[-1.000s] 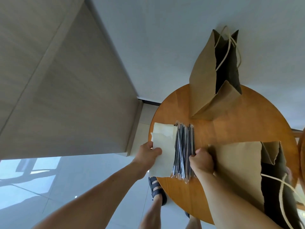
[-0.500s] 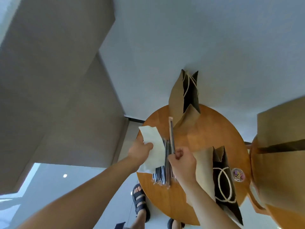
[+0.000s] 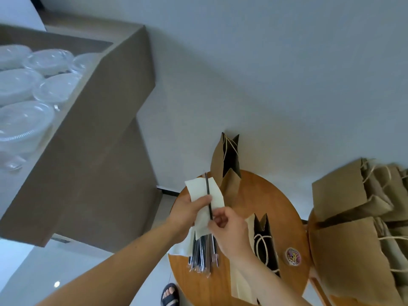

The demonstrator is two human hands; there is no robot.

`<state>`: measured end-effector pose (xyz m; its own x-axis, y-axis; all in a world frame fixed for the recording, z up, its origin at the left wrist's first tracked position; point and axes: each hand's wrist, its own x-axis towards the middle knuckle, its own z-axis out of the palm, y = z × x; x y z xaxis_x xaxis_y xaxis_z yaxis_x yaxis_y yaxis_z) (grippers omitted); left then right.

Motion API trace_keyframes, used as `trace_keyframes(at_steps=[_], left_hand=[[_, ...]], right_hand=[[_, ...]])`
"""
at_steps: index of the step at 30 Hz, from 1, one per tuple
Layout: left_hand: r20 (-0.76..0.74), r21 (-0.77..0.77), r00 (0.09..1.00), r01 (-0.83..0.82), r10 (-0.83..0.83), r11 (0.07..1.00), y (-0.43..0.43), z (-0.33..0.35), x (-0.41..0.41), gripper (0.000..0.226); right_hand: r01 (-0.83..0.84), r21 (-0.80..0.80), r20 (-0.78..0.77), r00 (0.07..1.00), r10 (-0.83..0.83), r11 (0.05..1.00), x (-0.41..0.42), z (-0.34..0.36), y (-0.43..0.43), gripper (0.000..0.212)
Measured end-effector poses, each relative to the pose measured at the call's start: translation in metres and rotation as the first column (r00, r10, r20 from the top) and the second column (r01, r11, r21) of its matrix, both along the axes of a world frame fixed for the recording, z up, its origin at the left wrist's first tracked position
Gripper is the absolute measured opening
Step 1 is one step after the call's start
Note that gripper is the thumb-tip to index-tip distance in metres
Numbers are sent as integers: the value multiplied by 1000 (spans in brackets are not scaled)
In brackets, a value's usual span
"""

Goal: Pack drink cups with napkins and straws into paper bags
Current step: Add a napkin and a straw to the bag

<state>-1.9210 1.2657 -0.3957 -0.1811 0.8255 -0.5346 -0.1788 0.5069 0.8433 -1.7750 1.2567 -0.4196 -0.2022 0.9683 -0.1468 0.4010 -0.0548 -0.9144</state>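
While left hand (image 3: 187, 215) grips the napkin (image 3: 215, 195), thumb pressing one straw (image 3: 207, 188) along it, right hand (image 3: 229, 233) pinches the straw's lower end, likely pairing both for one drop. Straw pile (image 3: 203, 252) lies at 6 o'clock on the table (image 3: 265, 199). Far bag (image 3: 217, 160) stands at 12 o'clock, near bag (image 3: 265, 246) at 4 o'clock, mouths open to receive; cups (image 3: 22, 120) sit shelved at 10 o'clock.

Round wooden table (image 3: 265, 195), small patterned disc (image 3: 292, 256), sandalled foot (image 3: 169, 294), grey-brown counter (image 3: 99, 162).
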Motion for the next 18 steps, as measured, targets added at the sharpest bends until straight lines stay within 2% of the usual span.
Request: trace_keyframes(at_steps=[7, 10, 12, 14, 16, 18], left_hand=[[-22, 118, 998, 61, -59, 991, 9, 35, 19, 14], [9, 174, 993, 118, -121, 978, 12, 49, 26, 19], [32, 192, 980, 184, -194, 964, 12, 59, 32, 22], [54, 201, 958, 264, -280, 943, 14, 68, 39, 28], [71, 213, 940, 314, -335, 925, 16, 78, 47, 32], [74, 226, 926, 346, -370, 911, 18, 84, 54, 35]], right_hand=[[7, 127, 8, 1000, -8, 992, 23, 32, 5, 25], [129, 200, -21, 992, -127, 971, 41, 50, 11, 23], [155, 153, -70, 987, -146, 976, 56, 61, 18, 35], [82, 30, -133, 988, -77, 996, 67, 72, 25, 41], [-8, -58, -224, 975, -5, 998, 75, 80, 28, 30], [-39, -61, -261, 965, 22, 997, 81, 84, 29, 16]])
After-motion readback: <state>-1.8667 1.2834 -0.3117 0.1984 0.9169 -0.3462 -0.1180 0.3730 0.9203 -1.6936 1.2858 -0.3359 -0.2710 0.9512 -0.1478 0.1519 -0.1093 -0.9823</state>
